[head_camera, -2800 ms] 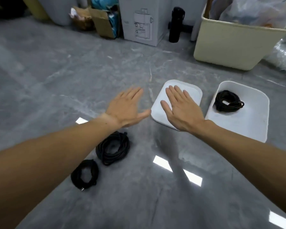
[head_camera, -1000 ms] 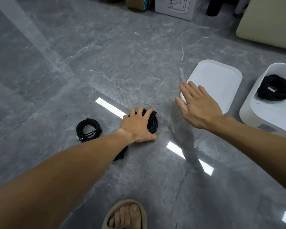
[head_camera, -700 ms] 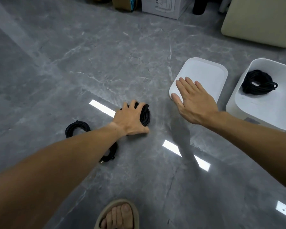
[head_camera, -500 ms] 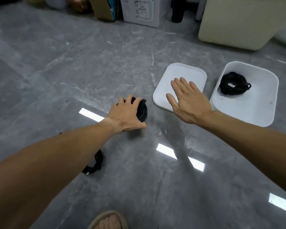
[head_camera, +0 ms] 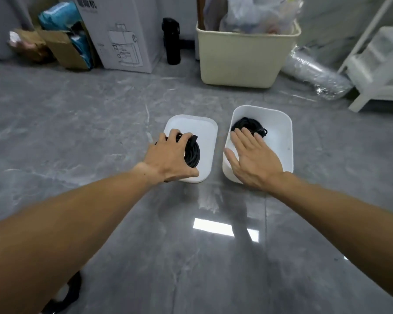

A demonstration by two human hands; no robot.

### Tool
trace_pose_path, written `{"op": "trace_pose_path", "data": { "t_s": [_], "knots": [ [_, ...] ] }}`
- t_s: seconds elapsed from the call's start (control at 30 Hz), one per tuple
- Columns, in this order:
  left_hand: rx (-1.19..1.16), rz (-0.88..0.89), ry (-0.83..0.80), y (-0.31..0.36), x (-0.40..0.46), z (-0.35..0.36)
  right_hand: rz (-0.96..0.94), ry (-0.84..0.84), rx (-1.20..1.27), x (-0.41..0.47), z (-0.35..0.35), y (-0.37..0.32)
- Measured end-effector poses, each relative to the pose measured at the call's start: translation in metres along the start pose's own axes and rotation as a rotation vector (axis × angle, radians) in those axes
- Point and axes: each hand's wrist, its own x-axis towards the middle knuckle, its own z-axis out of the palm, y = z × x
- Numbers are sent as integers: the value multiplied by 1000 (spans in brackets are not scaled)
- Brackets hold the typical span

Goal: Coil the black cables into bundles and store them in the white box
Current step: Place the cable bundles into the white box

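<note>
My left hand (head_camera: 169, 158) grips a coiled black cable bundle (head_camera: 192, 152) and holds it in front of the white lid (head_camera: 205, 130) lying on the grey floor. My right hand (head_camera: 254, 159) is flat with straight fingers over the near end of the white box (head_camera: 281, 141). Inside the box lies another coiled black cable (head_camera: 247, 125), partly hidden by my fingertips. A length of black cable (head_camera: 72, 291) shows at the bottom left, under my left forearm.
A cream bin (head_camera: 243, 57) stuffed with plastic bags stands behind the box. A black bottle (head_camera: 171, 41), a white carton (head_camera: 120, 32) and an open cardboard box (head_camera: 64, 48) line the back wall. A white rack (head_camera: 379, 64) is at the right.
My left hand took hold of the larger cable bundle on the floor, lifted it and carried it right, over the lid. My right hand moved from the lid to the box.
</note>
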Motion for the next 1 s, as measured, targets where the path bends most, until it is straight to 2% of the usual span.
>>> {"op": "trace_pose_path", "data": {
  "t_s": [0.47,1.0],
  "knots": [
    [-57,133,-21,108,70,-11,249,1,28,-29,9,83],
    [-98,200,-18,151,113,33,231,14,6,-21,23,107]
  ]
}}
